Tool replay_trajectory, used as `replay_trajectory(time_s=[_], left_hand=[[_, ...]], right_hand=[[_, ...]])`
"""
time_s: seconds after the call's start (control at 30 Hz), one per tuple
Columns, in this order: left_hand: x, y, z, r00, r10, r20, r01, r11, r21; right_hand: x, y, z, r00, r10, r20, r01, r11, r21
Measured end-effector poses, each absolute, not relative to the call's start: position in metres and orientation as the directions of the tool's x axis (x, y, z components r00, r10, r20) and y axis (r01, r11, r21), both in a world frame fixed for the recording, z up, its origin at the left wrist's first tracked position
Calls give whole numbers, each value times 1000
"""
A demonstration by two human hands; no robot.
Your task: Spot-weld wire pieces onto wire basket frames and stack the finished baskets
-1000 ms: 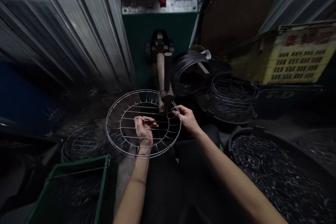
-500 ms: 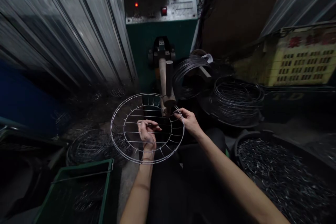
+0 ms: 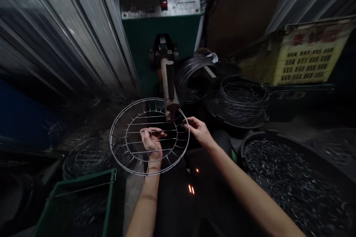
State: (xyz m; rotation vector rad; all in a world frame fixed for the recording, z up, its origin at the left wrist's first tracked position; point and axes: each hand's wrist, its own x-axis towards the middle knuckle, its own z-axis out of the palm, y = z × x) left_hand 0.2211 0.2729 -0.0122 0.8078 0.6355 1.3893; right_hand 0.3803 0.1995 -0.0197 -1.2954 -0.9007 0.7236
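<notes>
A round wire rack (image 3: 149, 173), two rings joined by short spokes with straight bars across the middle, lies roughly level under the welding machine's arm (image 3: 170, 92). From below, my left hand (image 3: 151, 141) supports it, fingers curled around the cross bars. My right hand (image 3: 198, 130) is at the rack's right side, thumb and fingertips pinched together between the rings, close to the arm's lower tip. Whatever sits in that pinch is too small and dark to make out. Bright orange sparks (image 3: 191, 189) show below, over my dark lap.
The green machine (image 3: 161, 26) has a lit red lamp. To the right are a wire coil (image 3: 191, 70), a pile of wire rings (image 3: 243, 96), a yellow crate (image 3: 308, 57) and a tub of small wire pieces (image 3: 292, 177). A green crate (image 3: 111, 192) stands lower left.
Orange sparks have appeared below the rack. The whole view has shifted, moving the scene left and slightly up. Both hands keep about the same places on the rack.
</notes>
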Motion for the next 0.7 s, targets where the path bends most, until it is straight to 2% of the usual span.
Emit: replay_trajectory(time_s=[0.2,0.53,0.6,0.7], left_hand=[[224,271,-8,-3,992,125,-598,-102,795],[230,282,-15,-3,990,144,-598,-117,793],[225,283,-16,39,988,149,-615,-94,783],[212,288,-16,218,958,185,-638,-4,770]], right_hand=[[378,209,-14,486,855,181,109,146,-983],[380,231,-7,503,839,209,141,159,-977],[381,231,-7,502,846,181,99,151,-983],[382,222,-8,511,841,180,77,163,-984]])
